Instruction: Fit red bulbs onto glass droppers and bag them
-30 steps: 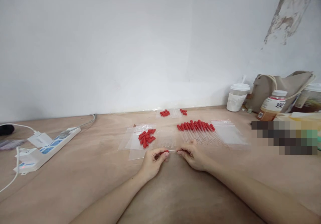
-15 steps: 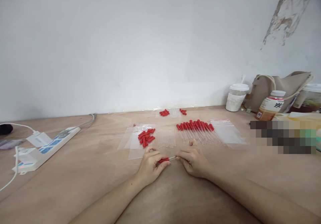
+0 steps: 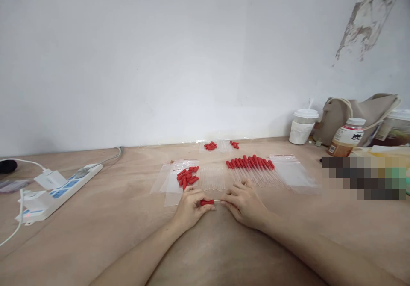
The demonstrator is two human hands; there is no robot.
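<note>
My left hand (image 3: 189, 205) is closed round a red rubber dropper bulb (image 3: 206, 202). A thin glass dropper tube (image 3: 217, 201) runs from the bulb's open end to my right hand (image 3: 242, 201), whose fingers pinch it. How deep the tube sits in the bulb I cannot tell. Beyond my left hand, loose red bulbs (image 3: 187, 176) lie on a clear plastic bag (image 3: 173, 196). Beside them is a row of bare glass tubes (image 3: 212, 179). Past my right hand, several droppers with red bulbs (image 3: 250, 163) lie side by side, tips toward me.
A zip bag (image 3: 293, 172) lies right of the droppers, with more bulbs (image 3: 210, 145) by the wall. A power strip (image 3: 64, 190) with plugged-in chargers is at left. At right stand a lidded cup (image 3: 302, 128), a bottle (image 3: 347, 137) and a grey bag (image 3: 368, 108).
My right hand has moved slightly left, closer to my left hand, and less of the tube shows between them. Both hands keep their hold.
</note>
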